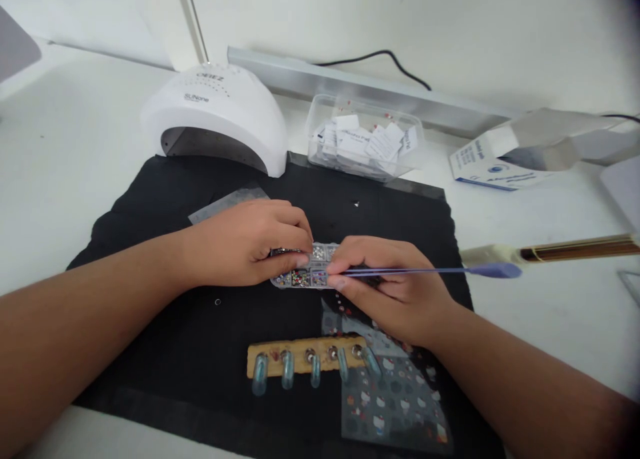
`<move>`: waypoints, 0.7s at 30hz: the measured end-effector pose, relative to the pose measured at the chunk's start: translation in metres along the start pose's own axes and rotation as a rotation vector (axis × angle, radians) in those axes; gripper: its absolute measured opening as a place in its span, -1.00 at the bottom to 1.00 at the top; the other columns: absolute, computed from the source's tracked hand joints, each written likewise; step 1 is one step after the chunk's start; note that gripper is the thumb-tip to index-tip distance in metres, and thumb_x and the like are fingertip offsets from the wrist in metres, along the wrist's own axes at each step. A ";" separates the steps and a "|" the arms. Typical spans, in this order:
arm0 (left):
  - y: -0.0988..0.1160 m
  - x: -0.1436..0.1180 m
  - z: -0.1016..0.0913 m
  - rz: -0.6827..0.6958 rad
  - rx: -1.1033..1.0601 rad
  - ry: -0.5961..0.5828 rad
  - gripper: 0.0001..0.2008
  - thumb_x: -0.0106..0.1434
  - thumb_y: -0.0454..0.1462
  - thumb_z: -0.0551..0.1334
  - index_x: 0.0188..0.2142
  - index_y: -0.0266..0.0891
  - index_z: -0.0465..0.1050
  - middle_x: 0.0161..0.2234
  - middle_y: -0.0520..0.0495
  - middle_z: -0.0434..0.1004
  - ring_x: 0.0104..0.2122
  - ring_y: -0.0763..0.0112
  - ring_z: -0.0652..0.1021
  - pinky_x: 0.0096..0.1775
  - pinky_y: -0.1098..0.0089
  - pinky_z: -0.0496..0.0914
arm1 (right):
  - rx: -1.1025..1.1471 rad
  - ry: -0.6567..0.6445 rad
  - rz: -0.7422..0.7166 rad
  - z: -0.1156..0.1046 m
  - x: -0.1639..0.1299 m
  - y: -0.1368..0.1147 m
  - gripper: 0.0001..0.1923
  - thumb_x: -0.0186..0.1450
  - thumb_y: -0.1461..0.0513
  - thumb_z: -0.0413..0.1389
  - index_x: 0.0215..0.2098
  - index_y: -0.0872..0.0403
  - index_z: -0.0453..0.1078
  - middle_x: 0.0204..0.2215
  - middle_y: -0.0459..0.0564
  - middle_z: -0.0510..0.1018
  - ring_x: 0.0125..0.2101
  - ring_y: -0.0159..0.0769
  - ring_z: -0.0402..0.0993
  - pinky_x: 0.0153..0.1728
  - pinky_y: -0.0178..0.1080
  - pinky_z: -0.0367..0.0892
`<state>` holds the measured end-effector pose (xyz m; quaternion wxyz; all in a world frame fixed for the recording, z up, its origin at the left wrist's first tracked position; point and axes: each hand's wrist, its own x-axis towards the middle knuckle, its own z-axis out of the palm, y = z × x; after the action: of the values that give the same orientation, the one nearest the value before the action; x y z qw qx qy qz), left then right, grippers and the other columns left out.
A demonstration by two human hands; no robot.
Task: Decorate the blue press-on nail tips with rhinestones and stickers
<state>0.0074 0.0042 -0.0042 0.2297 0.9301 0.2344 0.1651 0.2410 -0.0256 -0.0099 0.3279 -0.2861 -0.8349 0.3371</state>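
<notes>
left hand (250,242) steadying rhinestone box (307,269), right hand (387,282) holding tweezers (430,271)

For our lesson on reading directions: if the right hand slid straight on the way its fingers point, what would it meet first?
Probably the left hand: the right hand points leftward over the bead box, toward its fingertips.

hands (250,242) steadying gem box (306,269), purple tool (430,271)

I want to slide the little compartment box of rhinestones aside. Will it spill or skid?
The rhinestone box looks light, so it would probably slide on the black mat. Its compartments look uncovered; a jolt may scatter stones. The left hand steadies it.
</notes>
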 end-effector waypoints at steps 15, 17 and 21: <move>0.001 0.000 -0.001 0.008 0.019 0.006 -0.79 0.39 -0.28 0.12 -0.18 -0.28 0.54 -0.14 -0.14 0.56 -0.18 0.31 0.48 -0.14 0.32 0.34 | 0.274 0.031 0.200 -0.002 -0.004 0.002 -0.93 0.25 0.35 0.17 -0.35 0.06 0.45 -0.52 -0.16 0.47 -0.55 -0.49 0.36 -0.54 -0.42 0.27; 0.002 0.000 -0.001 0.013 0.025 0.010 -0.79 0.39 -0.29 0.13 -0.17 -0.28 0.54 -0.14 -0.14 0.55 -0.19 0.31 0.47 -0.14 0.32 0.34 | 0.309 0.047 0.232 -0.002 -0.005 0.003 -0.93 0.25 0.34 0.17 -0.34 0.05 0.47 -0.49 -0.16 0.49 -0.55 -0.48 0.37 -0.55 -0.42 0.28; 0.002 0.000 -0.001 0.020 0.030 0.008 -0.78 0.39 -0.28 0.12 -0.17 -0.30 0.54 -0.14 -0.15 0.54 -0.20 0.30 0.47 -0.15 0.30 0.34 | 0.395 0.073 0.298 -0.002 -0.006 0.004 -0.95 0.23 0.31 0.21 -0.34 0.03 0.49 -0.48 -0.15 0.51 -0.56 -0.47 0.37 -0.56 -0.40 0.28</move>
<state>0.0074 0.0027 -0.0024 0.2130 0.9351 0.2286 0.1673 0.2476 -0.0268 -0.0138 0.3540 -0.3483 -0.6889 0.5280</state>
